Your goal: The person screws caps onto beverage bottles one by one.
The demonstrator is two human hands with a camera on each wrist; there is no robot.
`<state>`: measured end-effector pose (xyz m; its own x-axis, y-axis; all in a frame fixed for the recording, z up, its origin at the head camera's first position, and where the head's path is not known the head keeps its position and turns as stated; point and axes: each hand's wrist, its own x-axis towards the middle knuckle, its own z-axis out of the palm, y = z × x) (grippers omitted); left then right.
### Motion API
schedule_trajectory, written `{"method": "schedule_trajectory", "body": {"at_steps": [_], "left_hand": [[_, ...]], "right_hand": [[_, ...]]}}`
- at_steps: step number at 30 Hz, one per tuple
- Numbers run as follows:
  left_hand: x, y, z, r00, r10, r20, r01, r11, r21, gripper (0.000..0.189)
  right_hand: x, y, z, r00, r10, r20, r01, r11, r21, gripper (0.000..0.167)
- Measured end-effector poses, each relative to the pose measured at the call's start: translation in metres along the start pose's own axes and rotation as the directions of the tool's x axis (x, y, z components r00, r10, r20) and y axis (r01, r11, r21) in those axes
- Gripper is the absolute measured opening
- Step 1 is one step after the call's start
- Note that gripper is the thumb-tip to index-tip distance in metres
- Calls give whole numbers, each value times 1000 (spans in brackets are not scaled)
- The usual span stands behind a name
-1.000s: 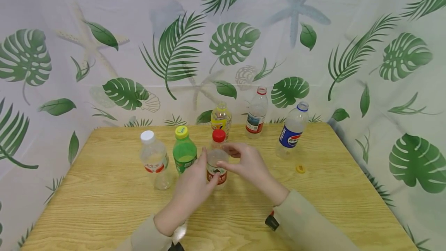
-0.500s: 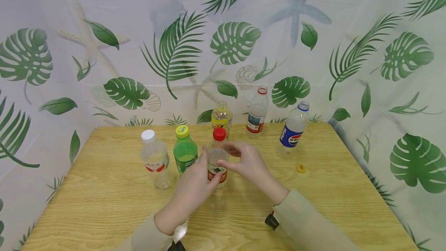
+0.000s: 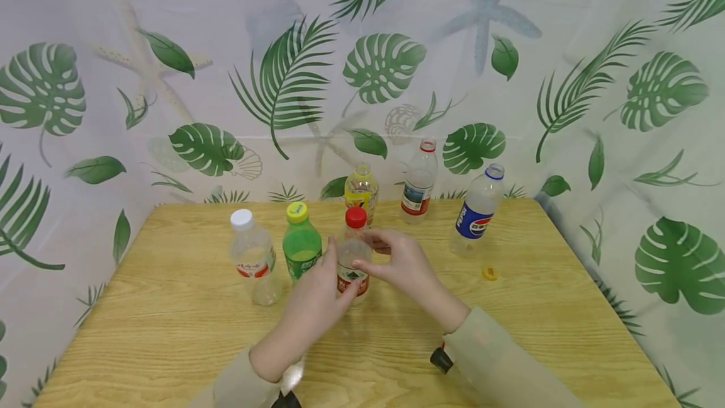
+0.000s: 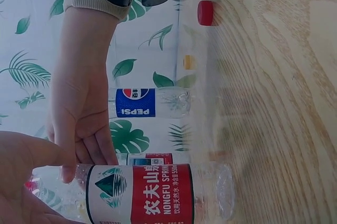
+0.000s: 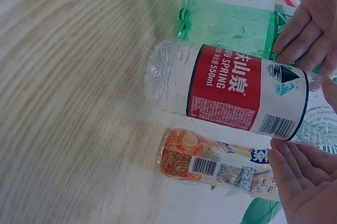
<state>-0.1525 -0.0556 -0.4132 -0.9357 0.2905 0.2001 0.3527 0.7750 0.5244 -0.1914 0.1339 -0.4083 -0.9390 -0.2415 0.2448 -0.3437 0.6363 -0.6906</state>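
A clear water bottle point(image 3: 354, 257) with a red cap and a red-and-white label stands upright on the wooden table point(image 3: 198, 345). My left hand point(image 3: 314, 294) holds it from the left, thumb across the front of the label. From the right, my right hand point(image 3: 402, 263) holds its upper body between thumb and fingers. In the right wrist view the label of the water bottle point(image 5: 226, 87) faces the camera and its base is at the table. Left of it stands a green bottle point(image 3: 301, 247) with a yellow cap, partly hidden by my left hand.
A white-capped clear bottle point(image 3: 253, 263) stands far left. Behind are three uncapped bottles: a yellow-labelled one point(image 3: 361, 194), a red-rimmed one point(image 3: 419, 187) and a Pepsi bottle point(image 3: 477, 213). A yellow cap point(image 3: 489, 273) lies at right, and a red cap point(image 4: 205, 13) near my right sleeve.
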Motion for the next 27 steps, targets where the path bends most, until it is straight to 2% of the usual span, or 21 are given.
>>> {"method": "schedule_trajectory", "body": {"at_steps": [21, 27], "left_hand": [[-2, 5, -10, 999, -21, 26, 21, 1000, -7, 87], [-7, 7, -18, 1000, -5, 15, 4, 1000, 14, 89]], "right_hand": [[3, 0, -3, 1000, -15, 22, 16, 999, -30, 57], [1, -3, -5, 999, -33, 23, 34, 999, -38, 67]]}}
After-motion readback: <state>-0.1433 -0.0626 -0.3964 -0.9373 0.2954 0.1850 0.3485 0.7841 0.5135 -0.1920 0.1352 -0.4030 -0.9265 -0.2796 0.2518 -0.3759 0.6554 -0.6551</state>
